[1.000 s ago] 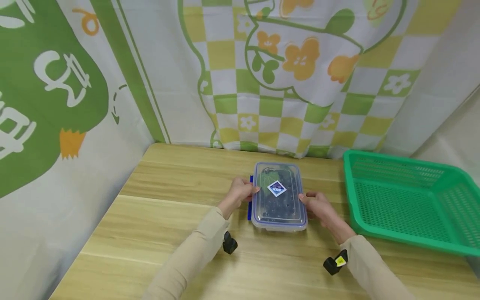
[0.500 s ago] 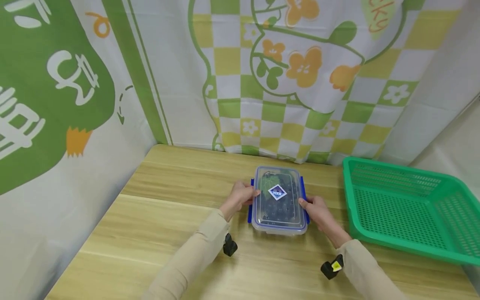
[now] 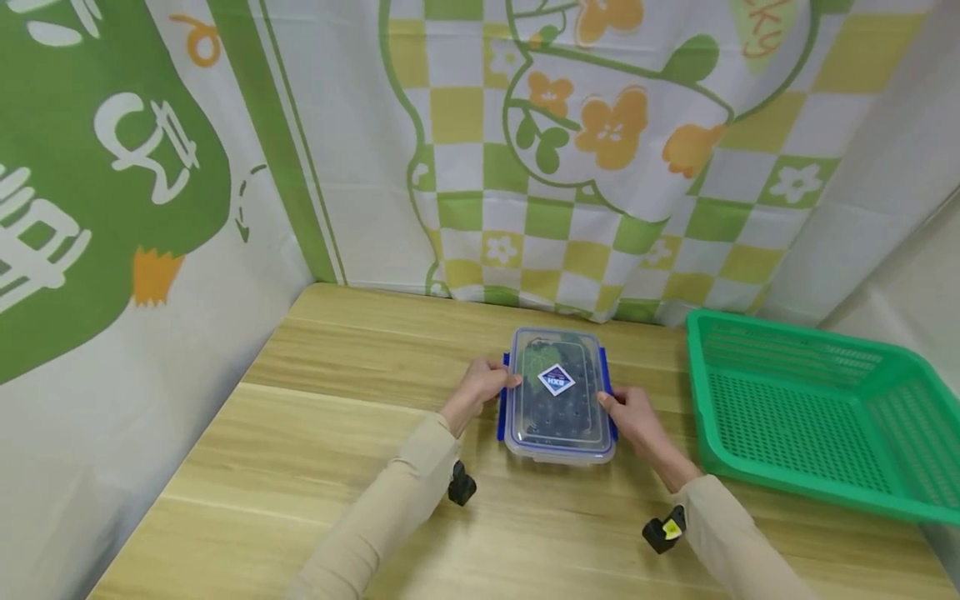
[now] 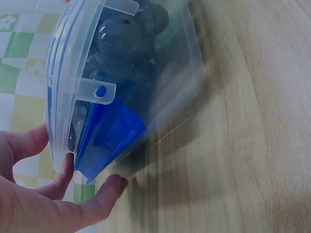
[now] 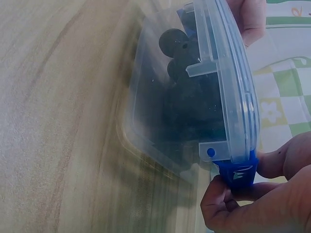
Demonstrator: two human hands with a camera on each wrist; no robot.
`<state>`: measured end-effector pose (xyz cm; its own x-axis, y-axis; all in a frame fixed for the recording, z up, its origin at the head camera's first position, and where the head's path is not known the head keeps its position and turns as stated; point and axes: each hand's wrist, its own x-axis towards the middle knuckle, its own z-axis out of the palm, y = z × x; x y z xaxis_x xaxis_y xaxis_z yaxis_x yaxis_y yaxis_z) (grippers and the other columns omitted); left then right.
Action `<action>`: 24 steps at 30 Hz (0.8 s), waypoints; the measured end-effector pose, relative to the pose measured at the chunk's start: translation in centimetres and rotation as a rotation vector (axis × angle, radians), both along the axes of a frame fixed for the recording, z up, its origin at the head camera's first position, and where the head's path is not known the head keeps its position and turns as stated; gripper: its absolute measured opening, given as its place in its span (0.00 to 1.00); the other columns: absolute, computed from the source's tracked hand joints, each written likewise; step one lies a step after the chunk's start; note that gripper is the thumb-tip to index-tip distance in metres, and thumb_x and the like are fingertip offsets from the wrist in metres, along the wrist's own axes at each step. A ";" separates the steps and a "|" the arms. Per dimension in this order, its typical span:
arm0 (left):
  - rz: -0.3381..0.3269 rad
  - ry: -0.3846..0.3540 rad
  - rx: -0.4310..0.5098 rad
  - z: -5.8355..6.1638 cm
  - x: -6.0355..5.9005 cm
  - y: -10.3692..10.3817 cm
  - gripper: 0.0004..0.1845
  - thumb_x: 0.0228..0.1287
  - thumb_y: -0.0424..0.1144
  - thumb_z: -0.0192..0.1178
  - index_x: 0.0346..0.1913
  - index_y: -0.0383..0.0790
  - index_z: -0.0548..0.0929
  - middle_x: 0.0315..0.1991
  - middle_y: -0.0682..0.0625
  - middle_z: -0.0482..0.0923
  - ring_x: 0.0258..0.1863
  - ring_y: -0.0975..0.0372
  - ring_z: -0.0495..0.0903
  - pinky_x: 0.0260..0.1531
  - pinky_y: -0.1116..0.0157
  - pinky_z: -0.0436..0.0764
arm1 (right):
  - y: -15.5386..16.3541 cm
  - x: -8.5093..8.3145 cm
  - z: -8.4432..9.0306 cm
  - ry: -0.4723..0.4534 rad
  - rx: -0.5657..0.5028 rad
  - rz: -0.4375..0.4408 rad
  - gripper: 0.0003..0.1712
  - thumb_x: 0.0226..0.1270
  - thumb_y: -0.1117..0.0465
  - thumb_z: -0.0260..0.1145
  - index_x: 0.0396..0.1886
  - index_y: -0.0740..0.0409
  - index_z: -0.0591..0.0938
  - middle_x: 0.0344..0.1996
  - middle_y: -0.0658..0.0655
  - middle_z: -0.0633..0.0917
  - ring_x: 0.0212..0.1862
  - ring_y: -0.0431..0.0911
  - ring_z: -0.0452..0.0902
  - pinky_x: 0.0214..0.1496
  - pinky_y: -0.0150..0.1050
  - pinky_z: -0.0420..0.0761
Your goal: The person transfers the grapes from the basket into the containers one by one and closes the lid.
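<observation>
A clear plastic food container (image 3: 562,425) with a blue-edged lid lies on the wooden table, dark round fruit and something green showing through. Its lid bears a blue and white diamond label (image 3: 557,380). My left hand (image 3: 483,387) grips the container's left edge, thumb on the lid rim and a finger against the blue latch (image 4: 109,138), which sticks out from the side. At the opposite edge my right hand (image 3: 636,418) pinches the rim, its thumb against the lid and its fingers curled at the other blue latch (image 5: 238,174).
To the right stands a green plastic basket (image 3: 708,417) with perforated walls. A patterned cloth (image 3: 480,167) hangs behind the wooden table (image 3: 337,433) and along its left side. Each wrist carries a small black camera.
The right-hand latch, not visible a second ago, now stands out from the container's right side. My right hand has shifted slightly; the left keeps its hold. The view has tilted a little.
</observation>
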<state>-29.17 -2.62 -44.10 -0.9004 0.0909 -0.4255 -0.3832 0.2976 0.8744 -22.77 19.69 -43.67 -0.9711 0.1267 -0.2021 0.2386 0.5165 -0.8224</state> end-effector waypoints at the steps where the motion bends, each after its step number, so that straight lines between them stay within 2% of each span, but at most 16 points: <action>1: 0.002 -0.006 0.007 0.0 0.0 0.0 0.19 0.59 0.35 0.63 0.53 0.31 0.76 0.50 0.41 0.77 0.39 0.58 0.73 0.50 0.55 0.79 | 0.0 0.0 0.0 0.000 0.002 0.000 0.19 0.72 0.63 0.53 0.49 0.78 0.77 0.34 0.65 0.83 0.29 0.39 0.72 0.30 0.31 0.74; 5: 0.015 -0.019 0.042 0.0 0.1 0.0 0.18 0.60 0.34 0.62 0.52 0.30 0.76 0.47 0.42 0.77 0.35 0.59 0.74 0.39 0.61 0.81 | -0.1 0.2 0.1 0.006 -0.006 0.001 0.19 0.72 0.63 0.53 0.49 0.78 0.77 0.34 0.66 0.83 0.29 0.39 0.72 0.30 0.30 0.74; 8: 0.018 -0.017 0.039 0.0 0.2 0.1 0.18 0.59 0.34 0.62 0.52 0.31 0.76 0.49 0.41 0.77 0.36 0.58 0.75 0.35 0.62 0.80 | -0.1 0.2 0.1 0.011 -0.021 -0.001 0.19 0.71 0.64 0.53 0.49 0.79 0.77 0.34 0.67 0.83 0.28 0.39 0.73 0.29 0.30 0.75; 11: 0.030 -0.002 0.039 0.2 0.3 0.2 0.20 0.58 0.33 0.63 0.54 0.32 0.74 0.53 0.39 0.75 0.43 0.54 0.75 0.41 0.58 0.81 | -0.1 0.3 0.0 0.004 -0.031 -0.006 0.20 0.72 0.63 0.52 0.50 0.79 0.76 0.36 0.69 0.83 0.28 0.38 0.74 0.30 0.30 0.76; 16: 0.040 0.055 0.052 0.4 0.4 0.3 0.32 0.56 0.29 0.63 0.63 0.34 0.63 0.58 0.34 0.70 0.52 0.45 0.76 0.49 0.50 0.82 | 0.0 0.2 -0.2 -0.011 -0.033 -0.006 0.21 0.73 0.62 0.51 0.54 0.78 0.74 0.40 0.71 0.83 0.30 0.38 0.75 0.31 0.29 0.77; 19: 0.036 0.044 0.066 0.5 0.4 0.3 0.33 0.57 0.29 0.62 0.65 0.32 0.62 0.56 0.33 0.72 0.51 0.45 0.78 0.47 0.51 0.83 | 0.0 0.2 -0.2 -0.005 -0.025 -0.006 0.21 0.73 0.63 0.51 0.54 0.78 0.74 0.40 0.71 0.82 0.30 0.38 0.75 0.31 0.29 0.77; 24: 0.035 0.020 0.111 0.7 0.3 0.5 0.28 0.59 0.27 0.60 0.63 0.27 0.67 0.52 0.33 0.76 0.46 0.48 0.81 0.43 0.53 0.85 | -0.1 0.2 -0.2 -0.007 -0.018 -0.010 0.21 0.73 0.62 0.51 0.54 0.77 0.74 0.40 0.71 0.82 0.31 0.40 0.76 0.32 0.30 0.77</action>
<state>-28.83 -2.15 -43.39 -0.9122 0.1045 -0.3961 -0.3735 0.1850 0.9090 -22.56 19.63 -43.86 -0.9683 0.1331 -0.2113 0.2497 0.4991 -0.8298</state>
